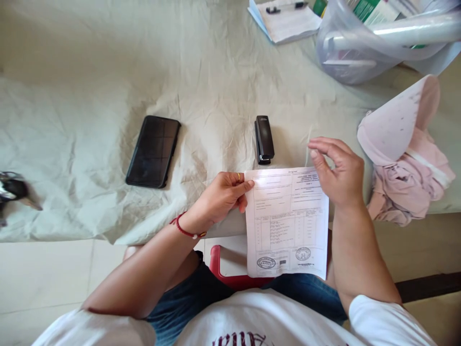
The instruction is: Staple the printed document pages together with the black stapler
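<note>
A printed form sheet (287, 223) with tables and two stamps hangs over the near table edge. My left hand (223, 194) pinches its top left corner, fingers closed on the paper. My right hand (338, 170) sits at the sheet's top right corner, fingers curled in a pinch above the paper; whether it grips the sheet I cannot tell. A black stapler (264, 139) lies on the cloth just beyond the sheet, between my two hands.
A black phone (153, 151) lies face up to the left. Pink cloth with a white sheet (403, 158) sits at right. A clear plastic bag (370, 43) and papers with a pen (286, 19) lie at the far edge. A dark object (12, 190) is at far left.
</note>
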Demonstrator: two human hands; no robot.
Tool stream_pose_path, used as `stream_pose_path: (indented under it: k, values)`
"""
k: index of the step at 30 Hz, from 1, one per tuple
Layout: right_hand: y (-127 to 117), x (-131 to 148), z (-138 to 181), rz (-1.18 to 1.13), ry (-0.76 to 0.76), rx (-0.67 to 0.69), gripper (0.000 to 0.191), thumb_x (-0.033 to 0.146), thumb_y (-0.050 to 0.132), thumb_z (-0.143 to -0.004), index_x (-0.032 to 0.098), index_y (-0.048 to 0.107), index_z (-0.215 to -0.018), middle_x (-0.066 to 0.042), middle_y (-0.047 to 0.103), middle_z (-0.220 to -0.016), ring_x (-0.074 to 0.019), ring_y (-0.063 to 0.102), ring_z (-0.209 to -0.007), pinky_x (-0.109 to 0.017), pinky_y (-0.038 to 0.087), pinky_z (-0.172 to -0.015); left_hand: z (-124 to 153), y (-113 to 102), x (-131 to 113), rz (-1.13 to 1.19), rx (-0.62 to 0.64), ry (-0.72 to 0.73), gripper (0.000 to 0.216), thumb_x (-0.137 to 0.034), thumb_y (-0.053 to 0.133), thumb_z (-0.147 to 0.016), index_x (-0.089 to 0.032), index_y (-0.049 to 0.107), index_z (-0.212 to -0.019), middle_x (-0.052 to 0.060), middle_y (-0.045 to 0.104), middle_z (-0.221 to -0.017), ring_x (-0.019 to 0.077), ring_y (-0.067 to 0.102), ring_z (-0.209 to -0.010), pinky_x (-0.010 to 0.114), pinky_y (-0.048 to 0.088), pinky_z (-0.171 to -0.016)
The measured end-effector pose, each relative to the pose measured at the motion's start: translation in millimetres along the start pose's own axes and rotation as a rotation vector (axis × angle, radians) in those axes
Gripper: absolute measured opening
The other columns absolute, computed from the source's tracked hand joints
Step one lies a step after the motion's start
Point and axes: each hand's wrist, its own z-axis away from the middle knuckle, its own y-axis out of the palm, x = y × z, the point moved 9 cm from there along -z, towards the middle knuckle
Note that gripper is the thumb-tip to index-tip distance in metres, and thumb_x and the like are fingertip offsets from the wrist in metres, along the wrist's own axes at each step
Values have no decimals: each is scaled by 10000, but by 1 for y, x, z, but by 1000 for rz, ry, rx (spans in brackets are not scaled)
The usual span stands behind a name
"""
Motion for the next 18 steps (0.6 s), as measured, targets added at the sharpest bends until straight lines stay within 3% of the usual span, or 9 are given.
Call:
stream_pose_path:
  k: [3, 6, 10, 13, 18]
  values:
    - [21, 47, 12, 81, -204, 77, 232, 363, 639, -1093, 322, 846, -1188, -83, 832, -1285, -335, 730, -1274, -605, 561, -1185, 0, 8, -1, 24, 33, 8, 351, -430, 740, -965, -188, 649, -728, -15, 593, -468, 71, 412, -443, 235, 227, -491]
    - [40, 67, 24, 138, -304, 173, 265, 306, 626, -1097, 323, 825, -1271, -76, 820, -1341, -354, 686, -1344, -632, 561, -1183, 2, 18, -6, 22, 67, 29, 329, -440, 763, -952, -185, 674, -765, -26, 595, -472, 72, 429, -440, 233, 250, -499]
    - [51, 68, 32, 179, -342, 245, 271, 262, 621, -1098, 293, 812, -1287, -86, 826, -1312, -365, 655, -1397, -618, 575, -1158, 3, 28, -10, 16, 108, 47, 321, -472, 732, -970, -174, 718, -851, -42, 584, -475, 74, 419, -443, 235, 267, -511]
    - [51, 67, 34, 192, -349, 274, 259, 245, 619, -1097, 289, 816, -1258, -78, 846, -1215, -366, 657, -1393, -593, 595, -1122, 2, 34, -9, -4, 124, 41, 370, -510, 749, -957, -175, 693, -809, -43, 573, -472, 72, 412, -456, 236, 277, -523]
    - [54, 68, 37, 224, -379, 284, 258, 233, 602, -1103, 230, 806, -1262, -104, 847, -1224, -354, 688, -1309, -560, 610, -1087, -1, 39, -8, -12, 114, 39, 393, -535, 749, -951, -177, 687, -801, -46, 562, -471, 72, 397, -456, 239, 271, -521]
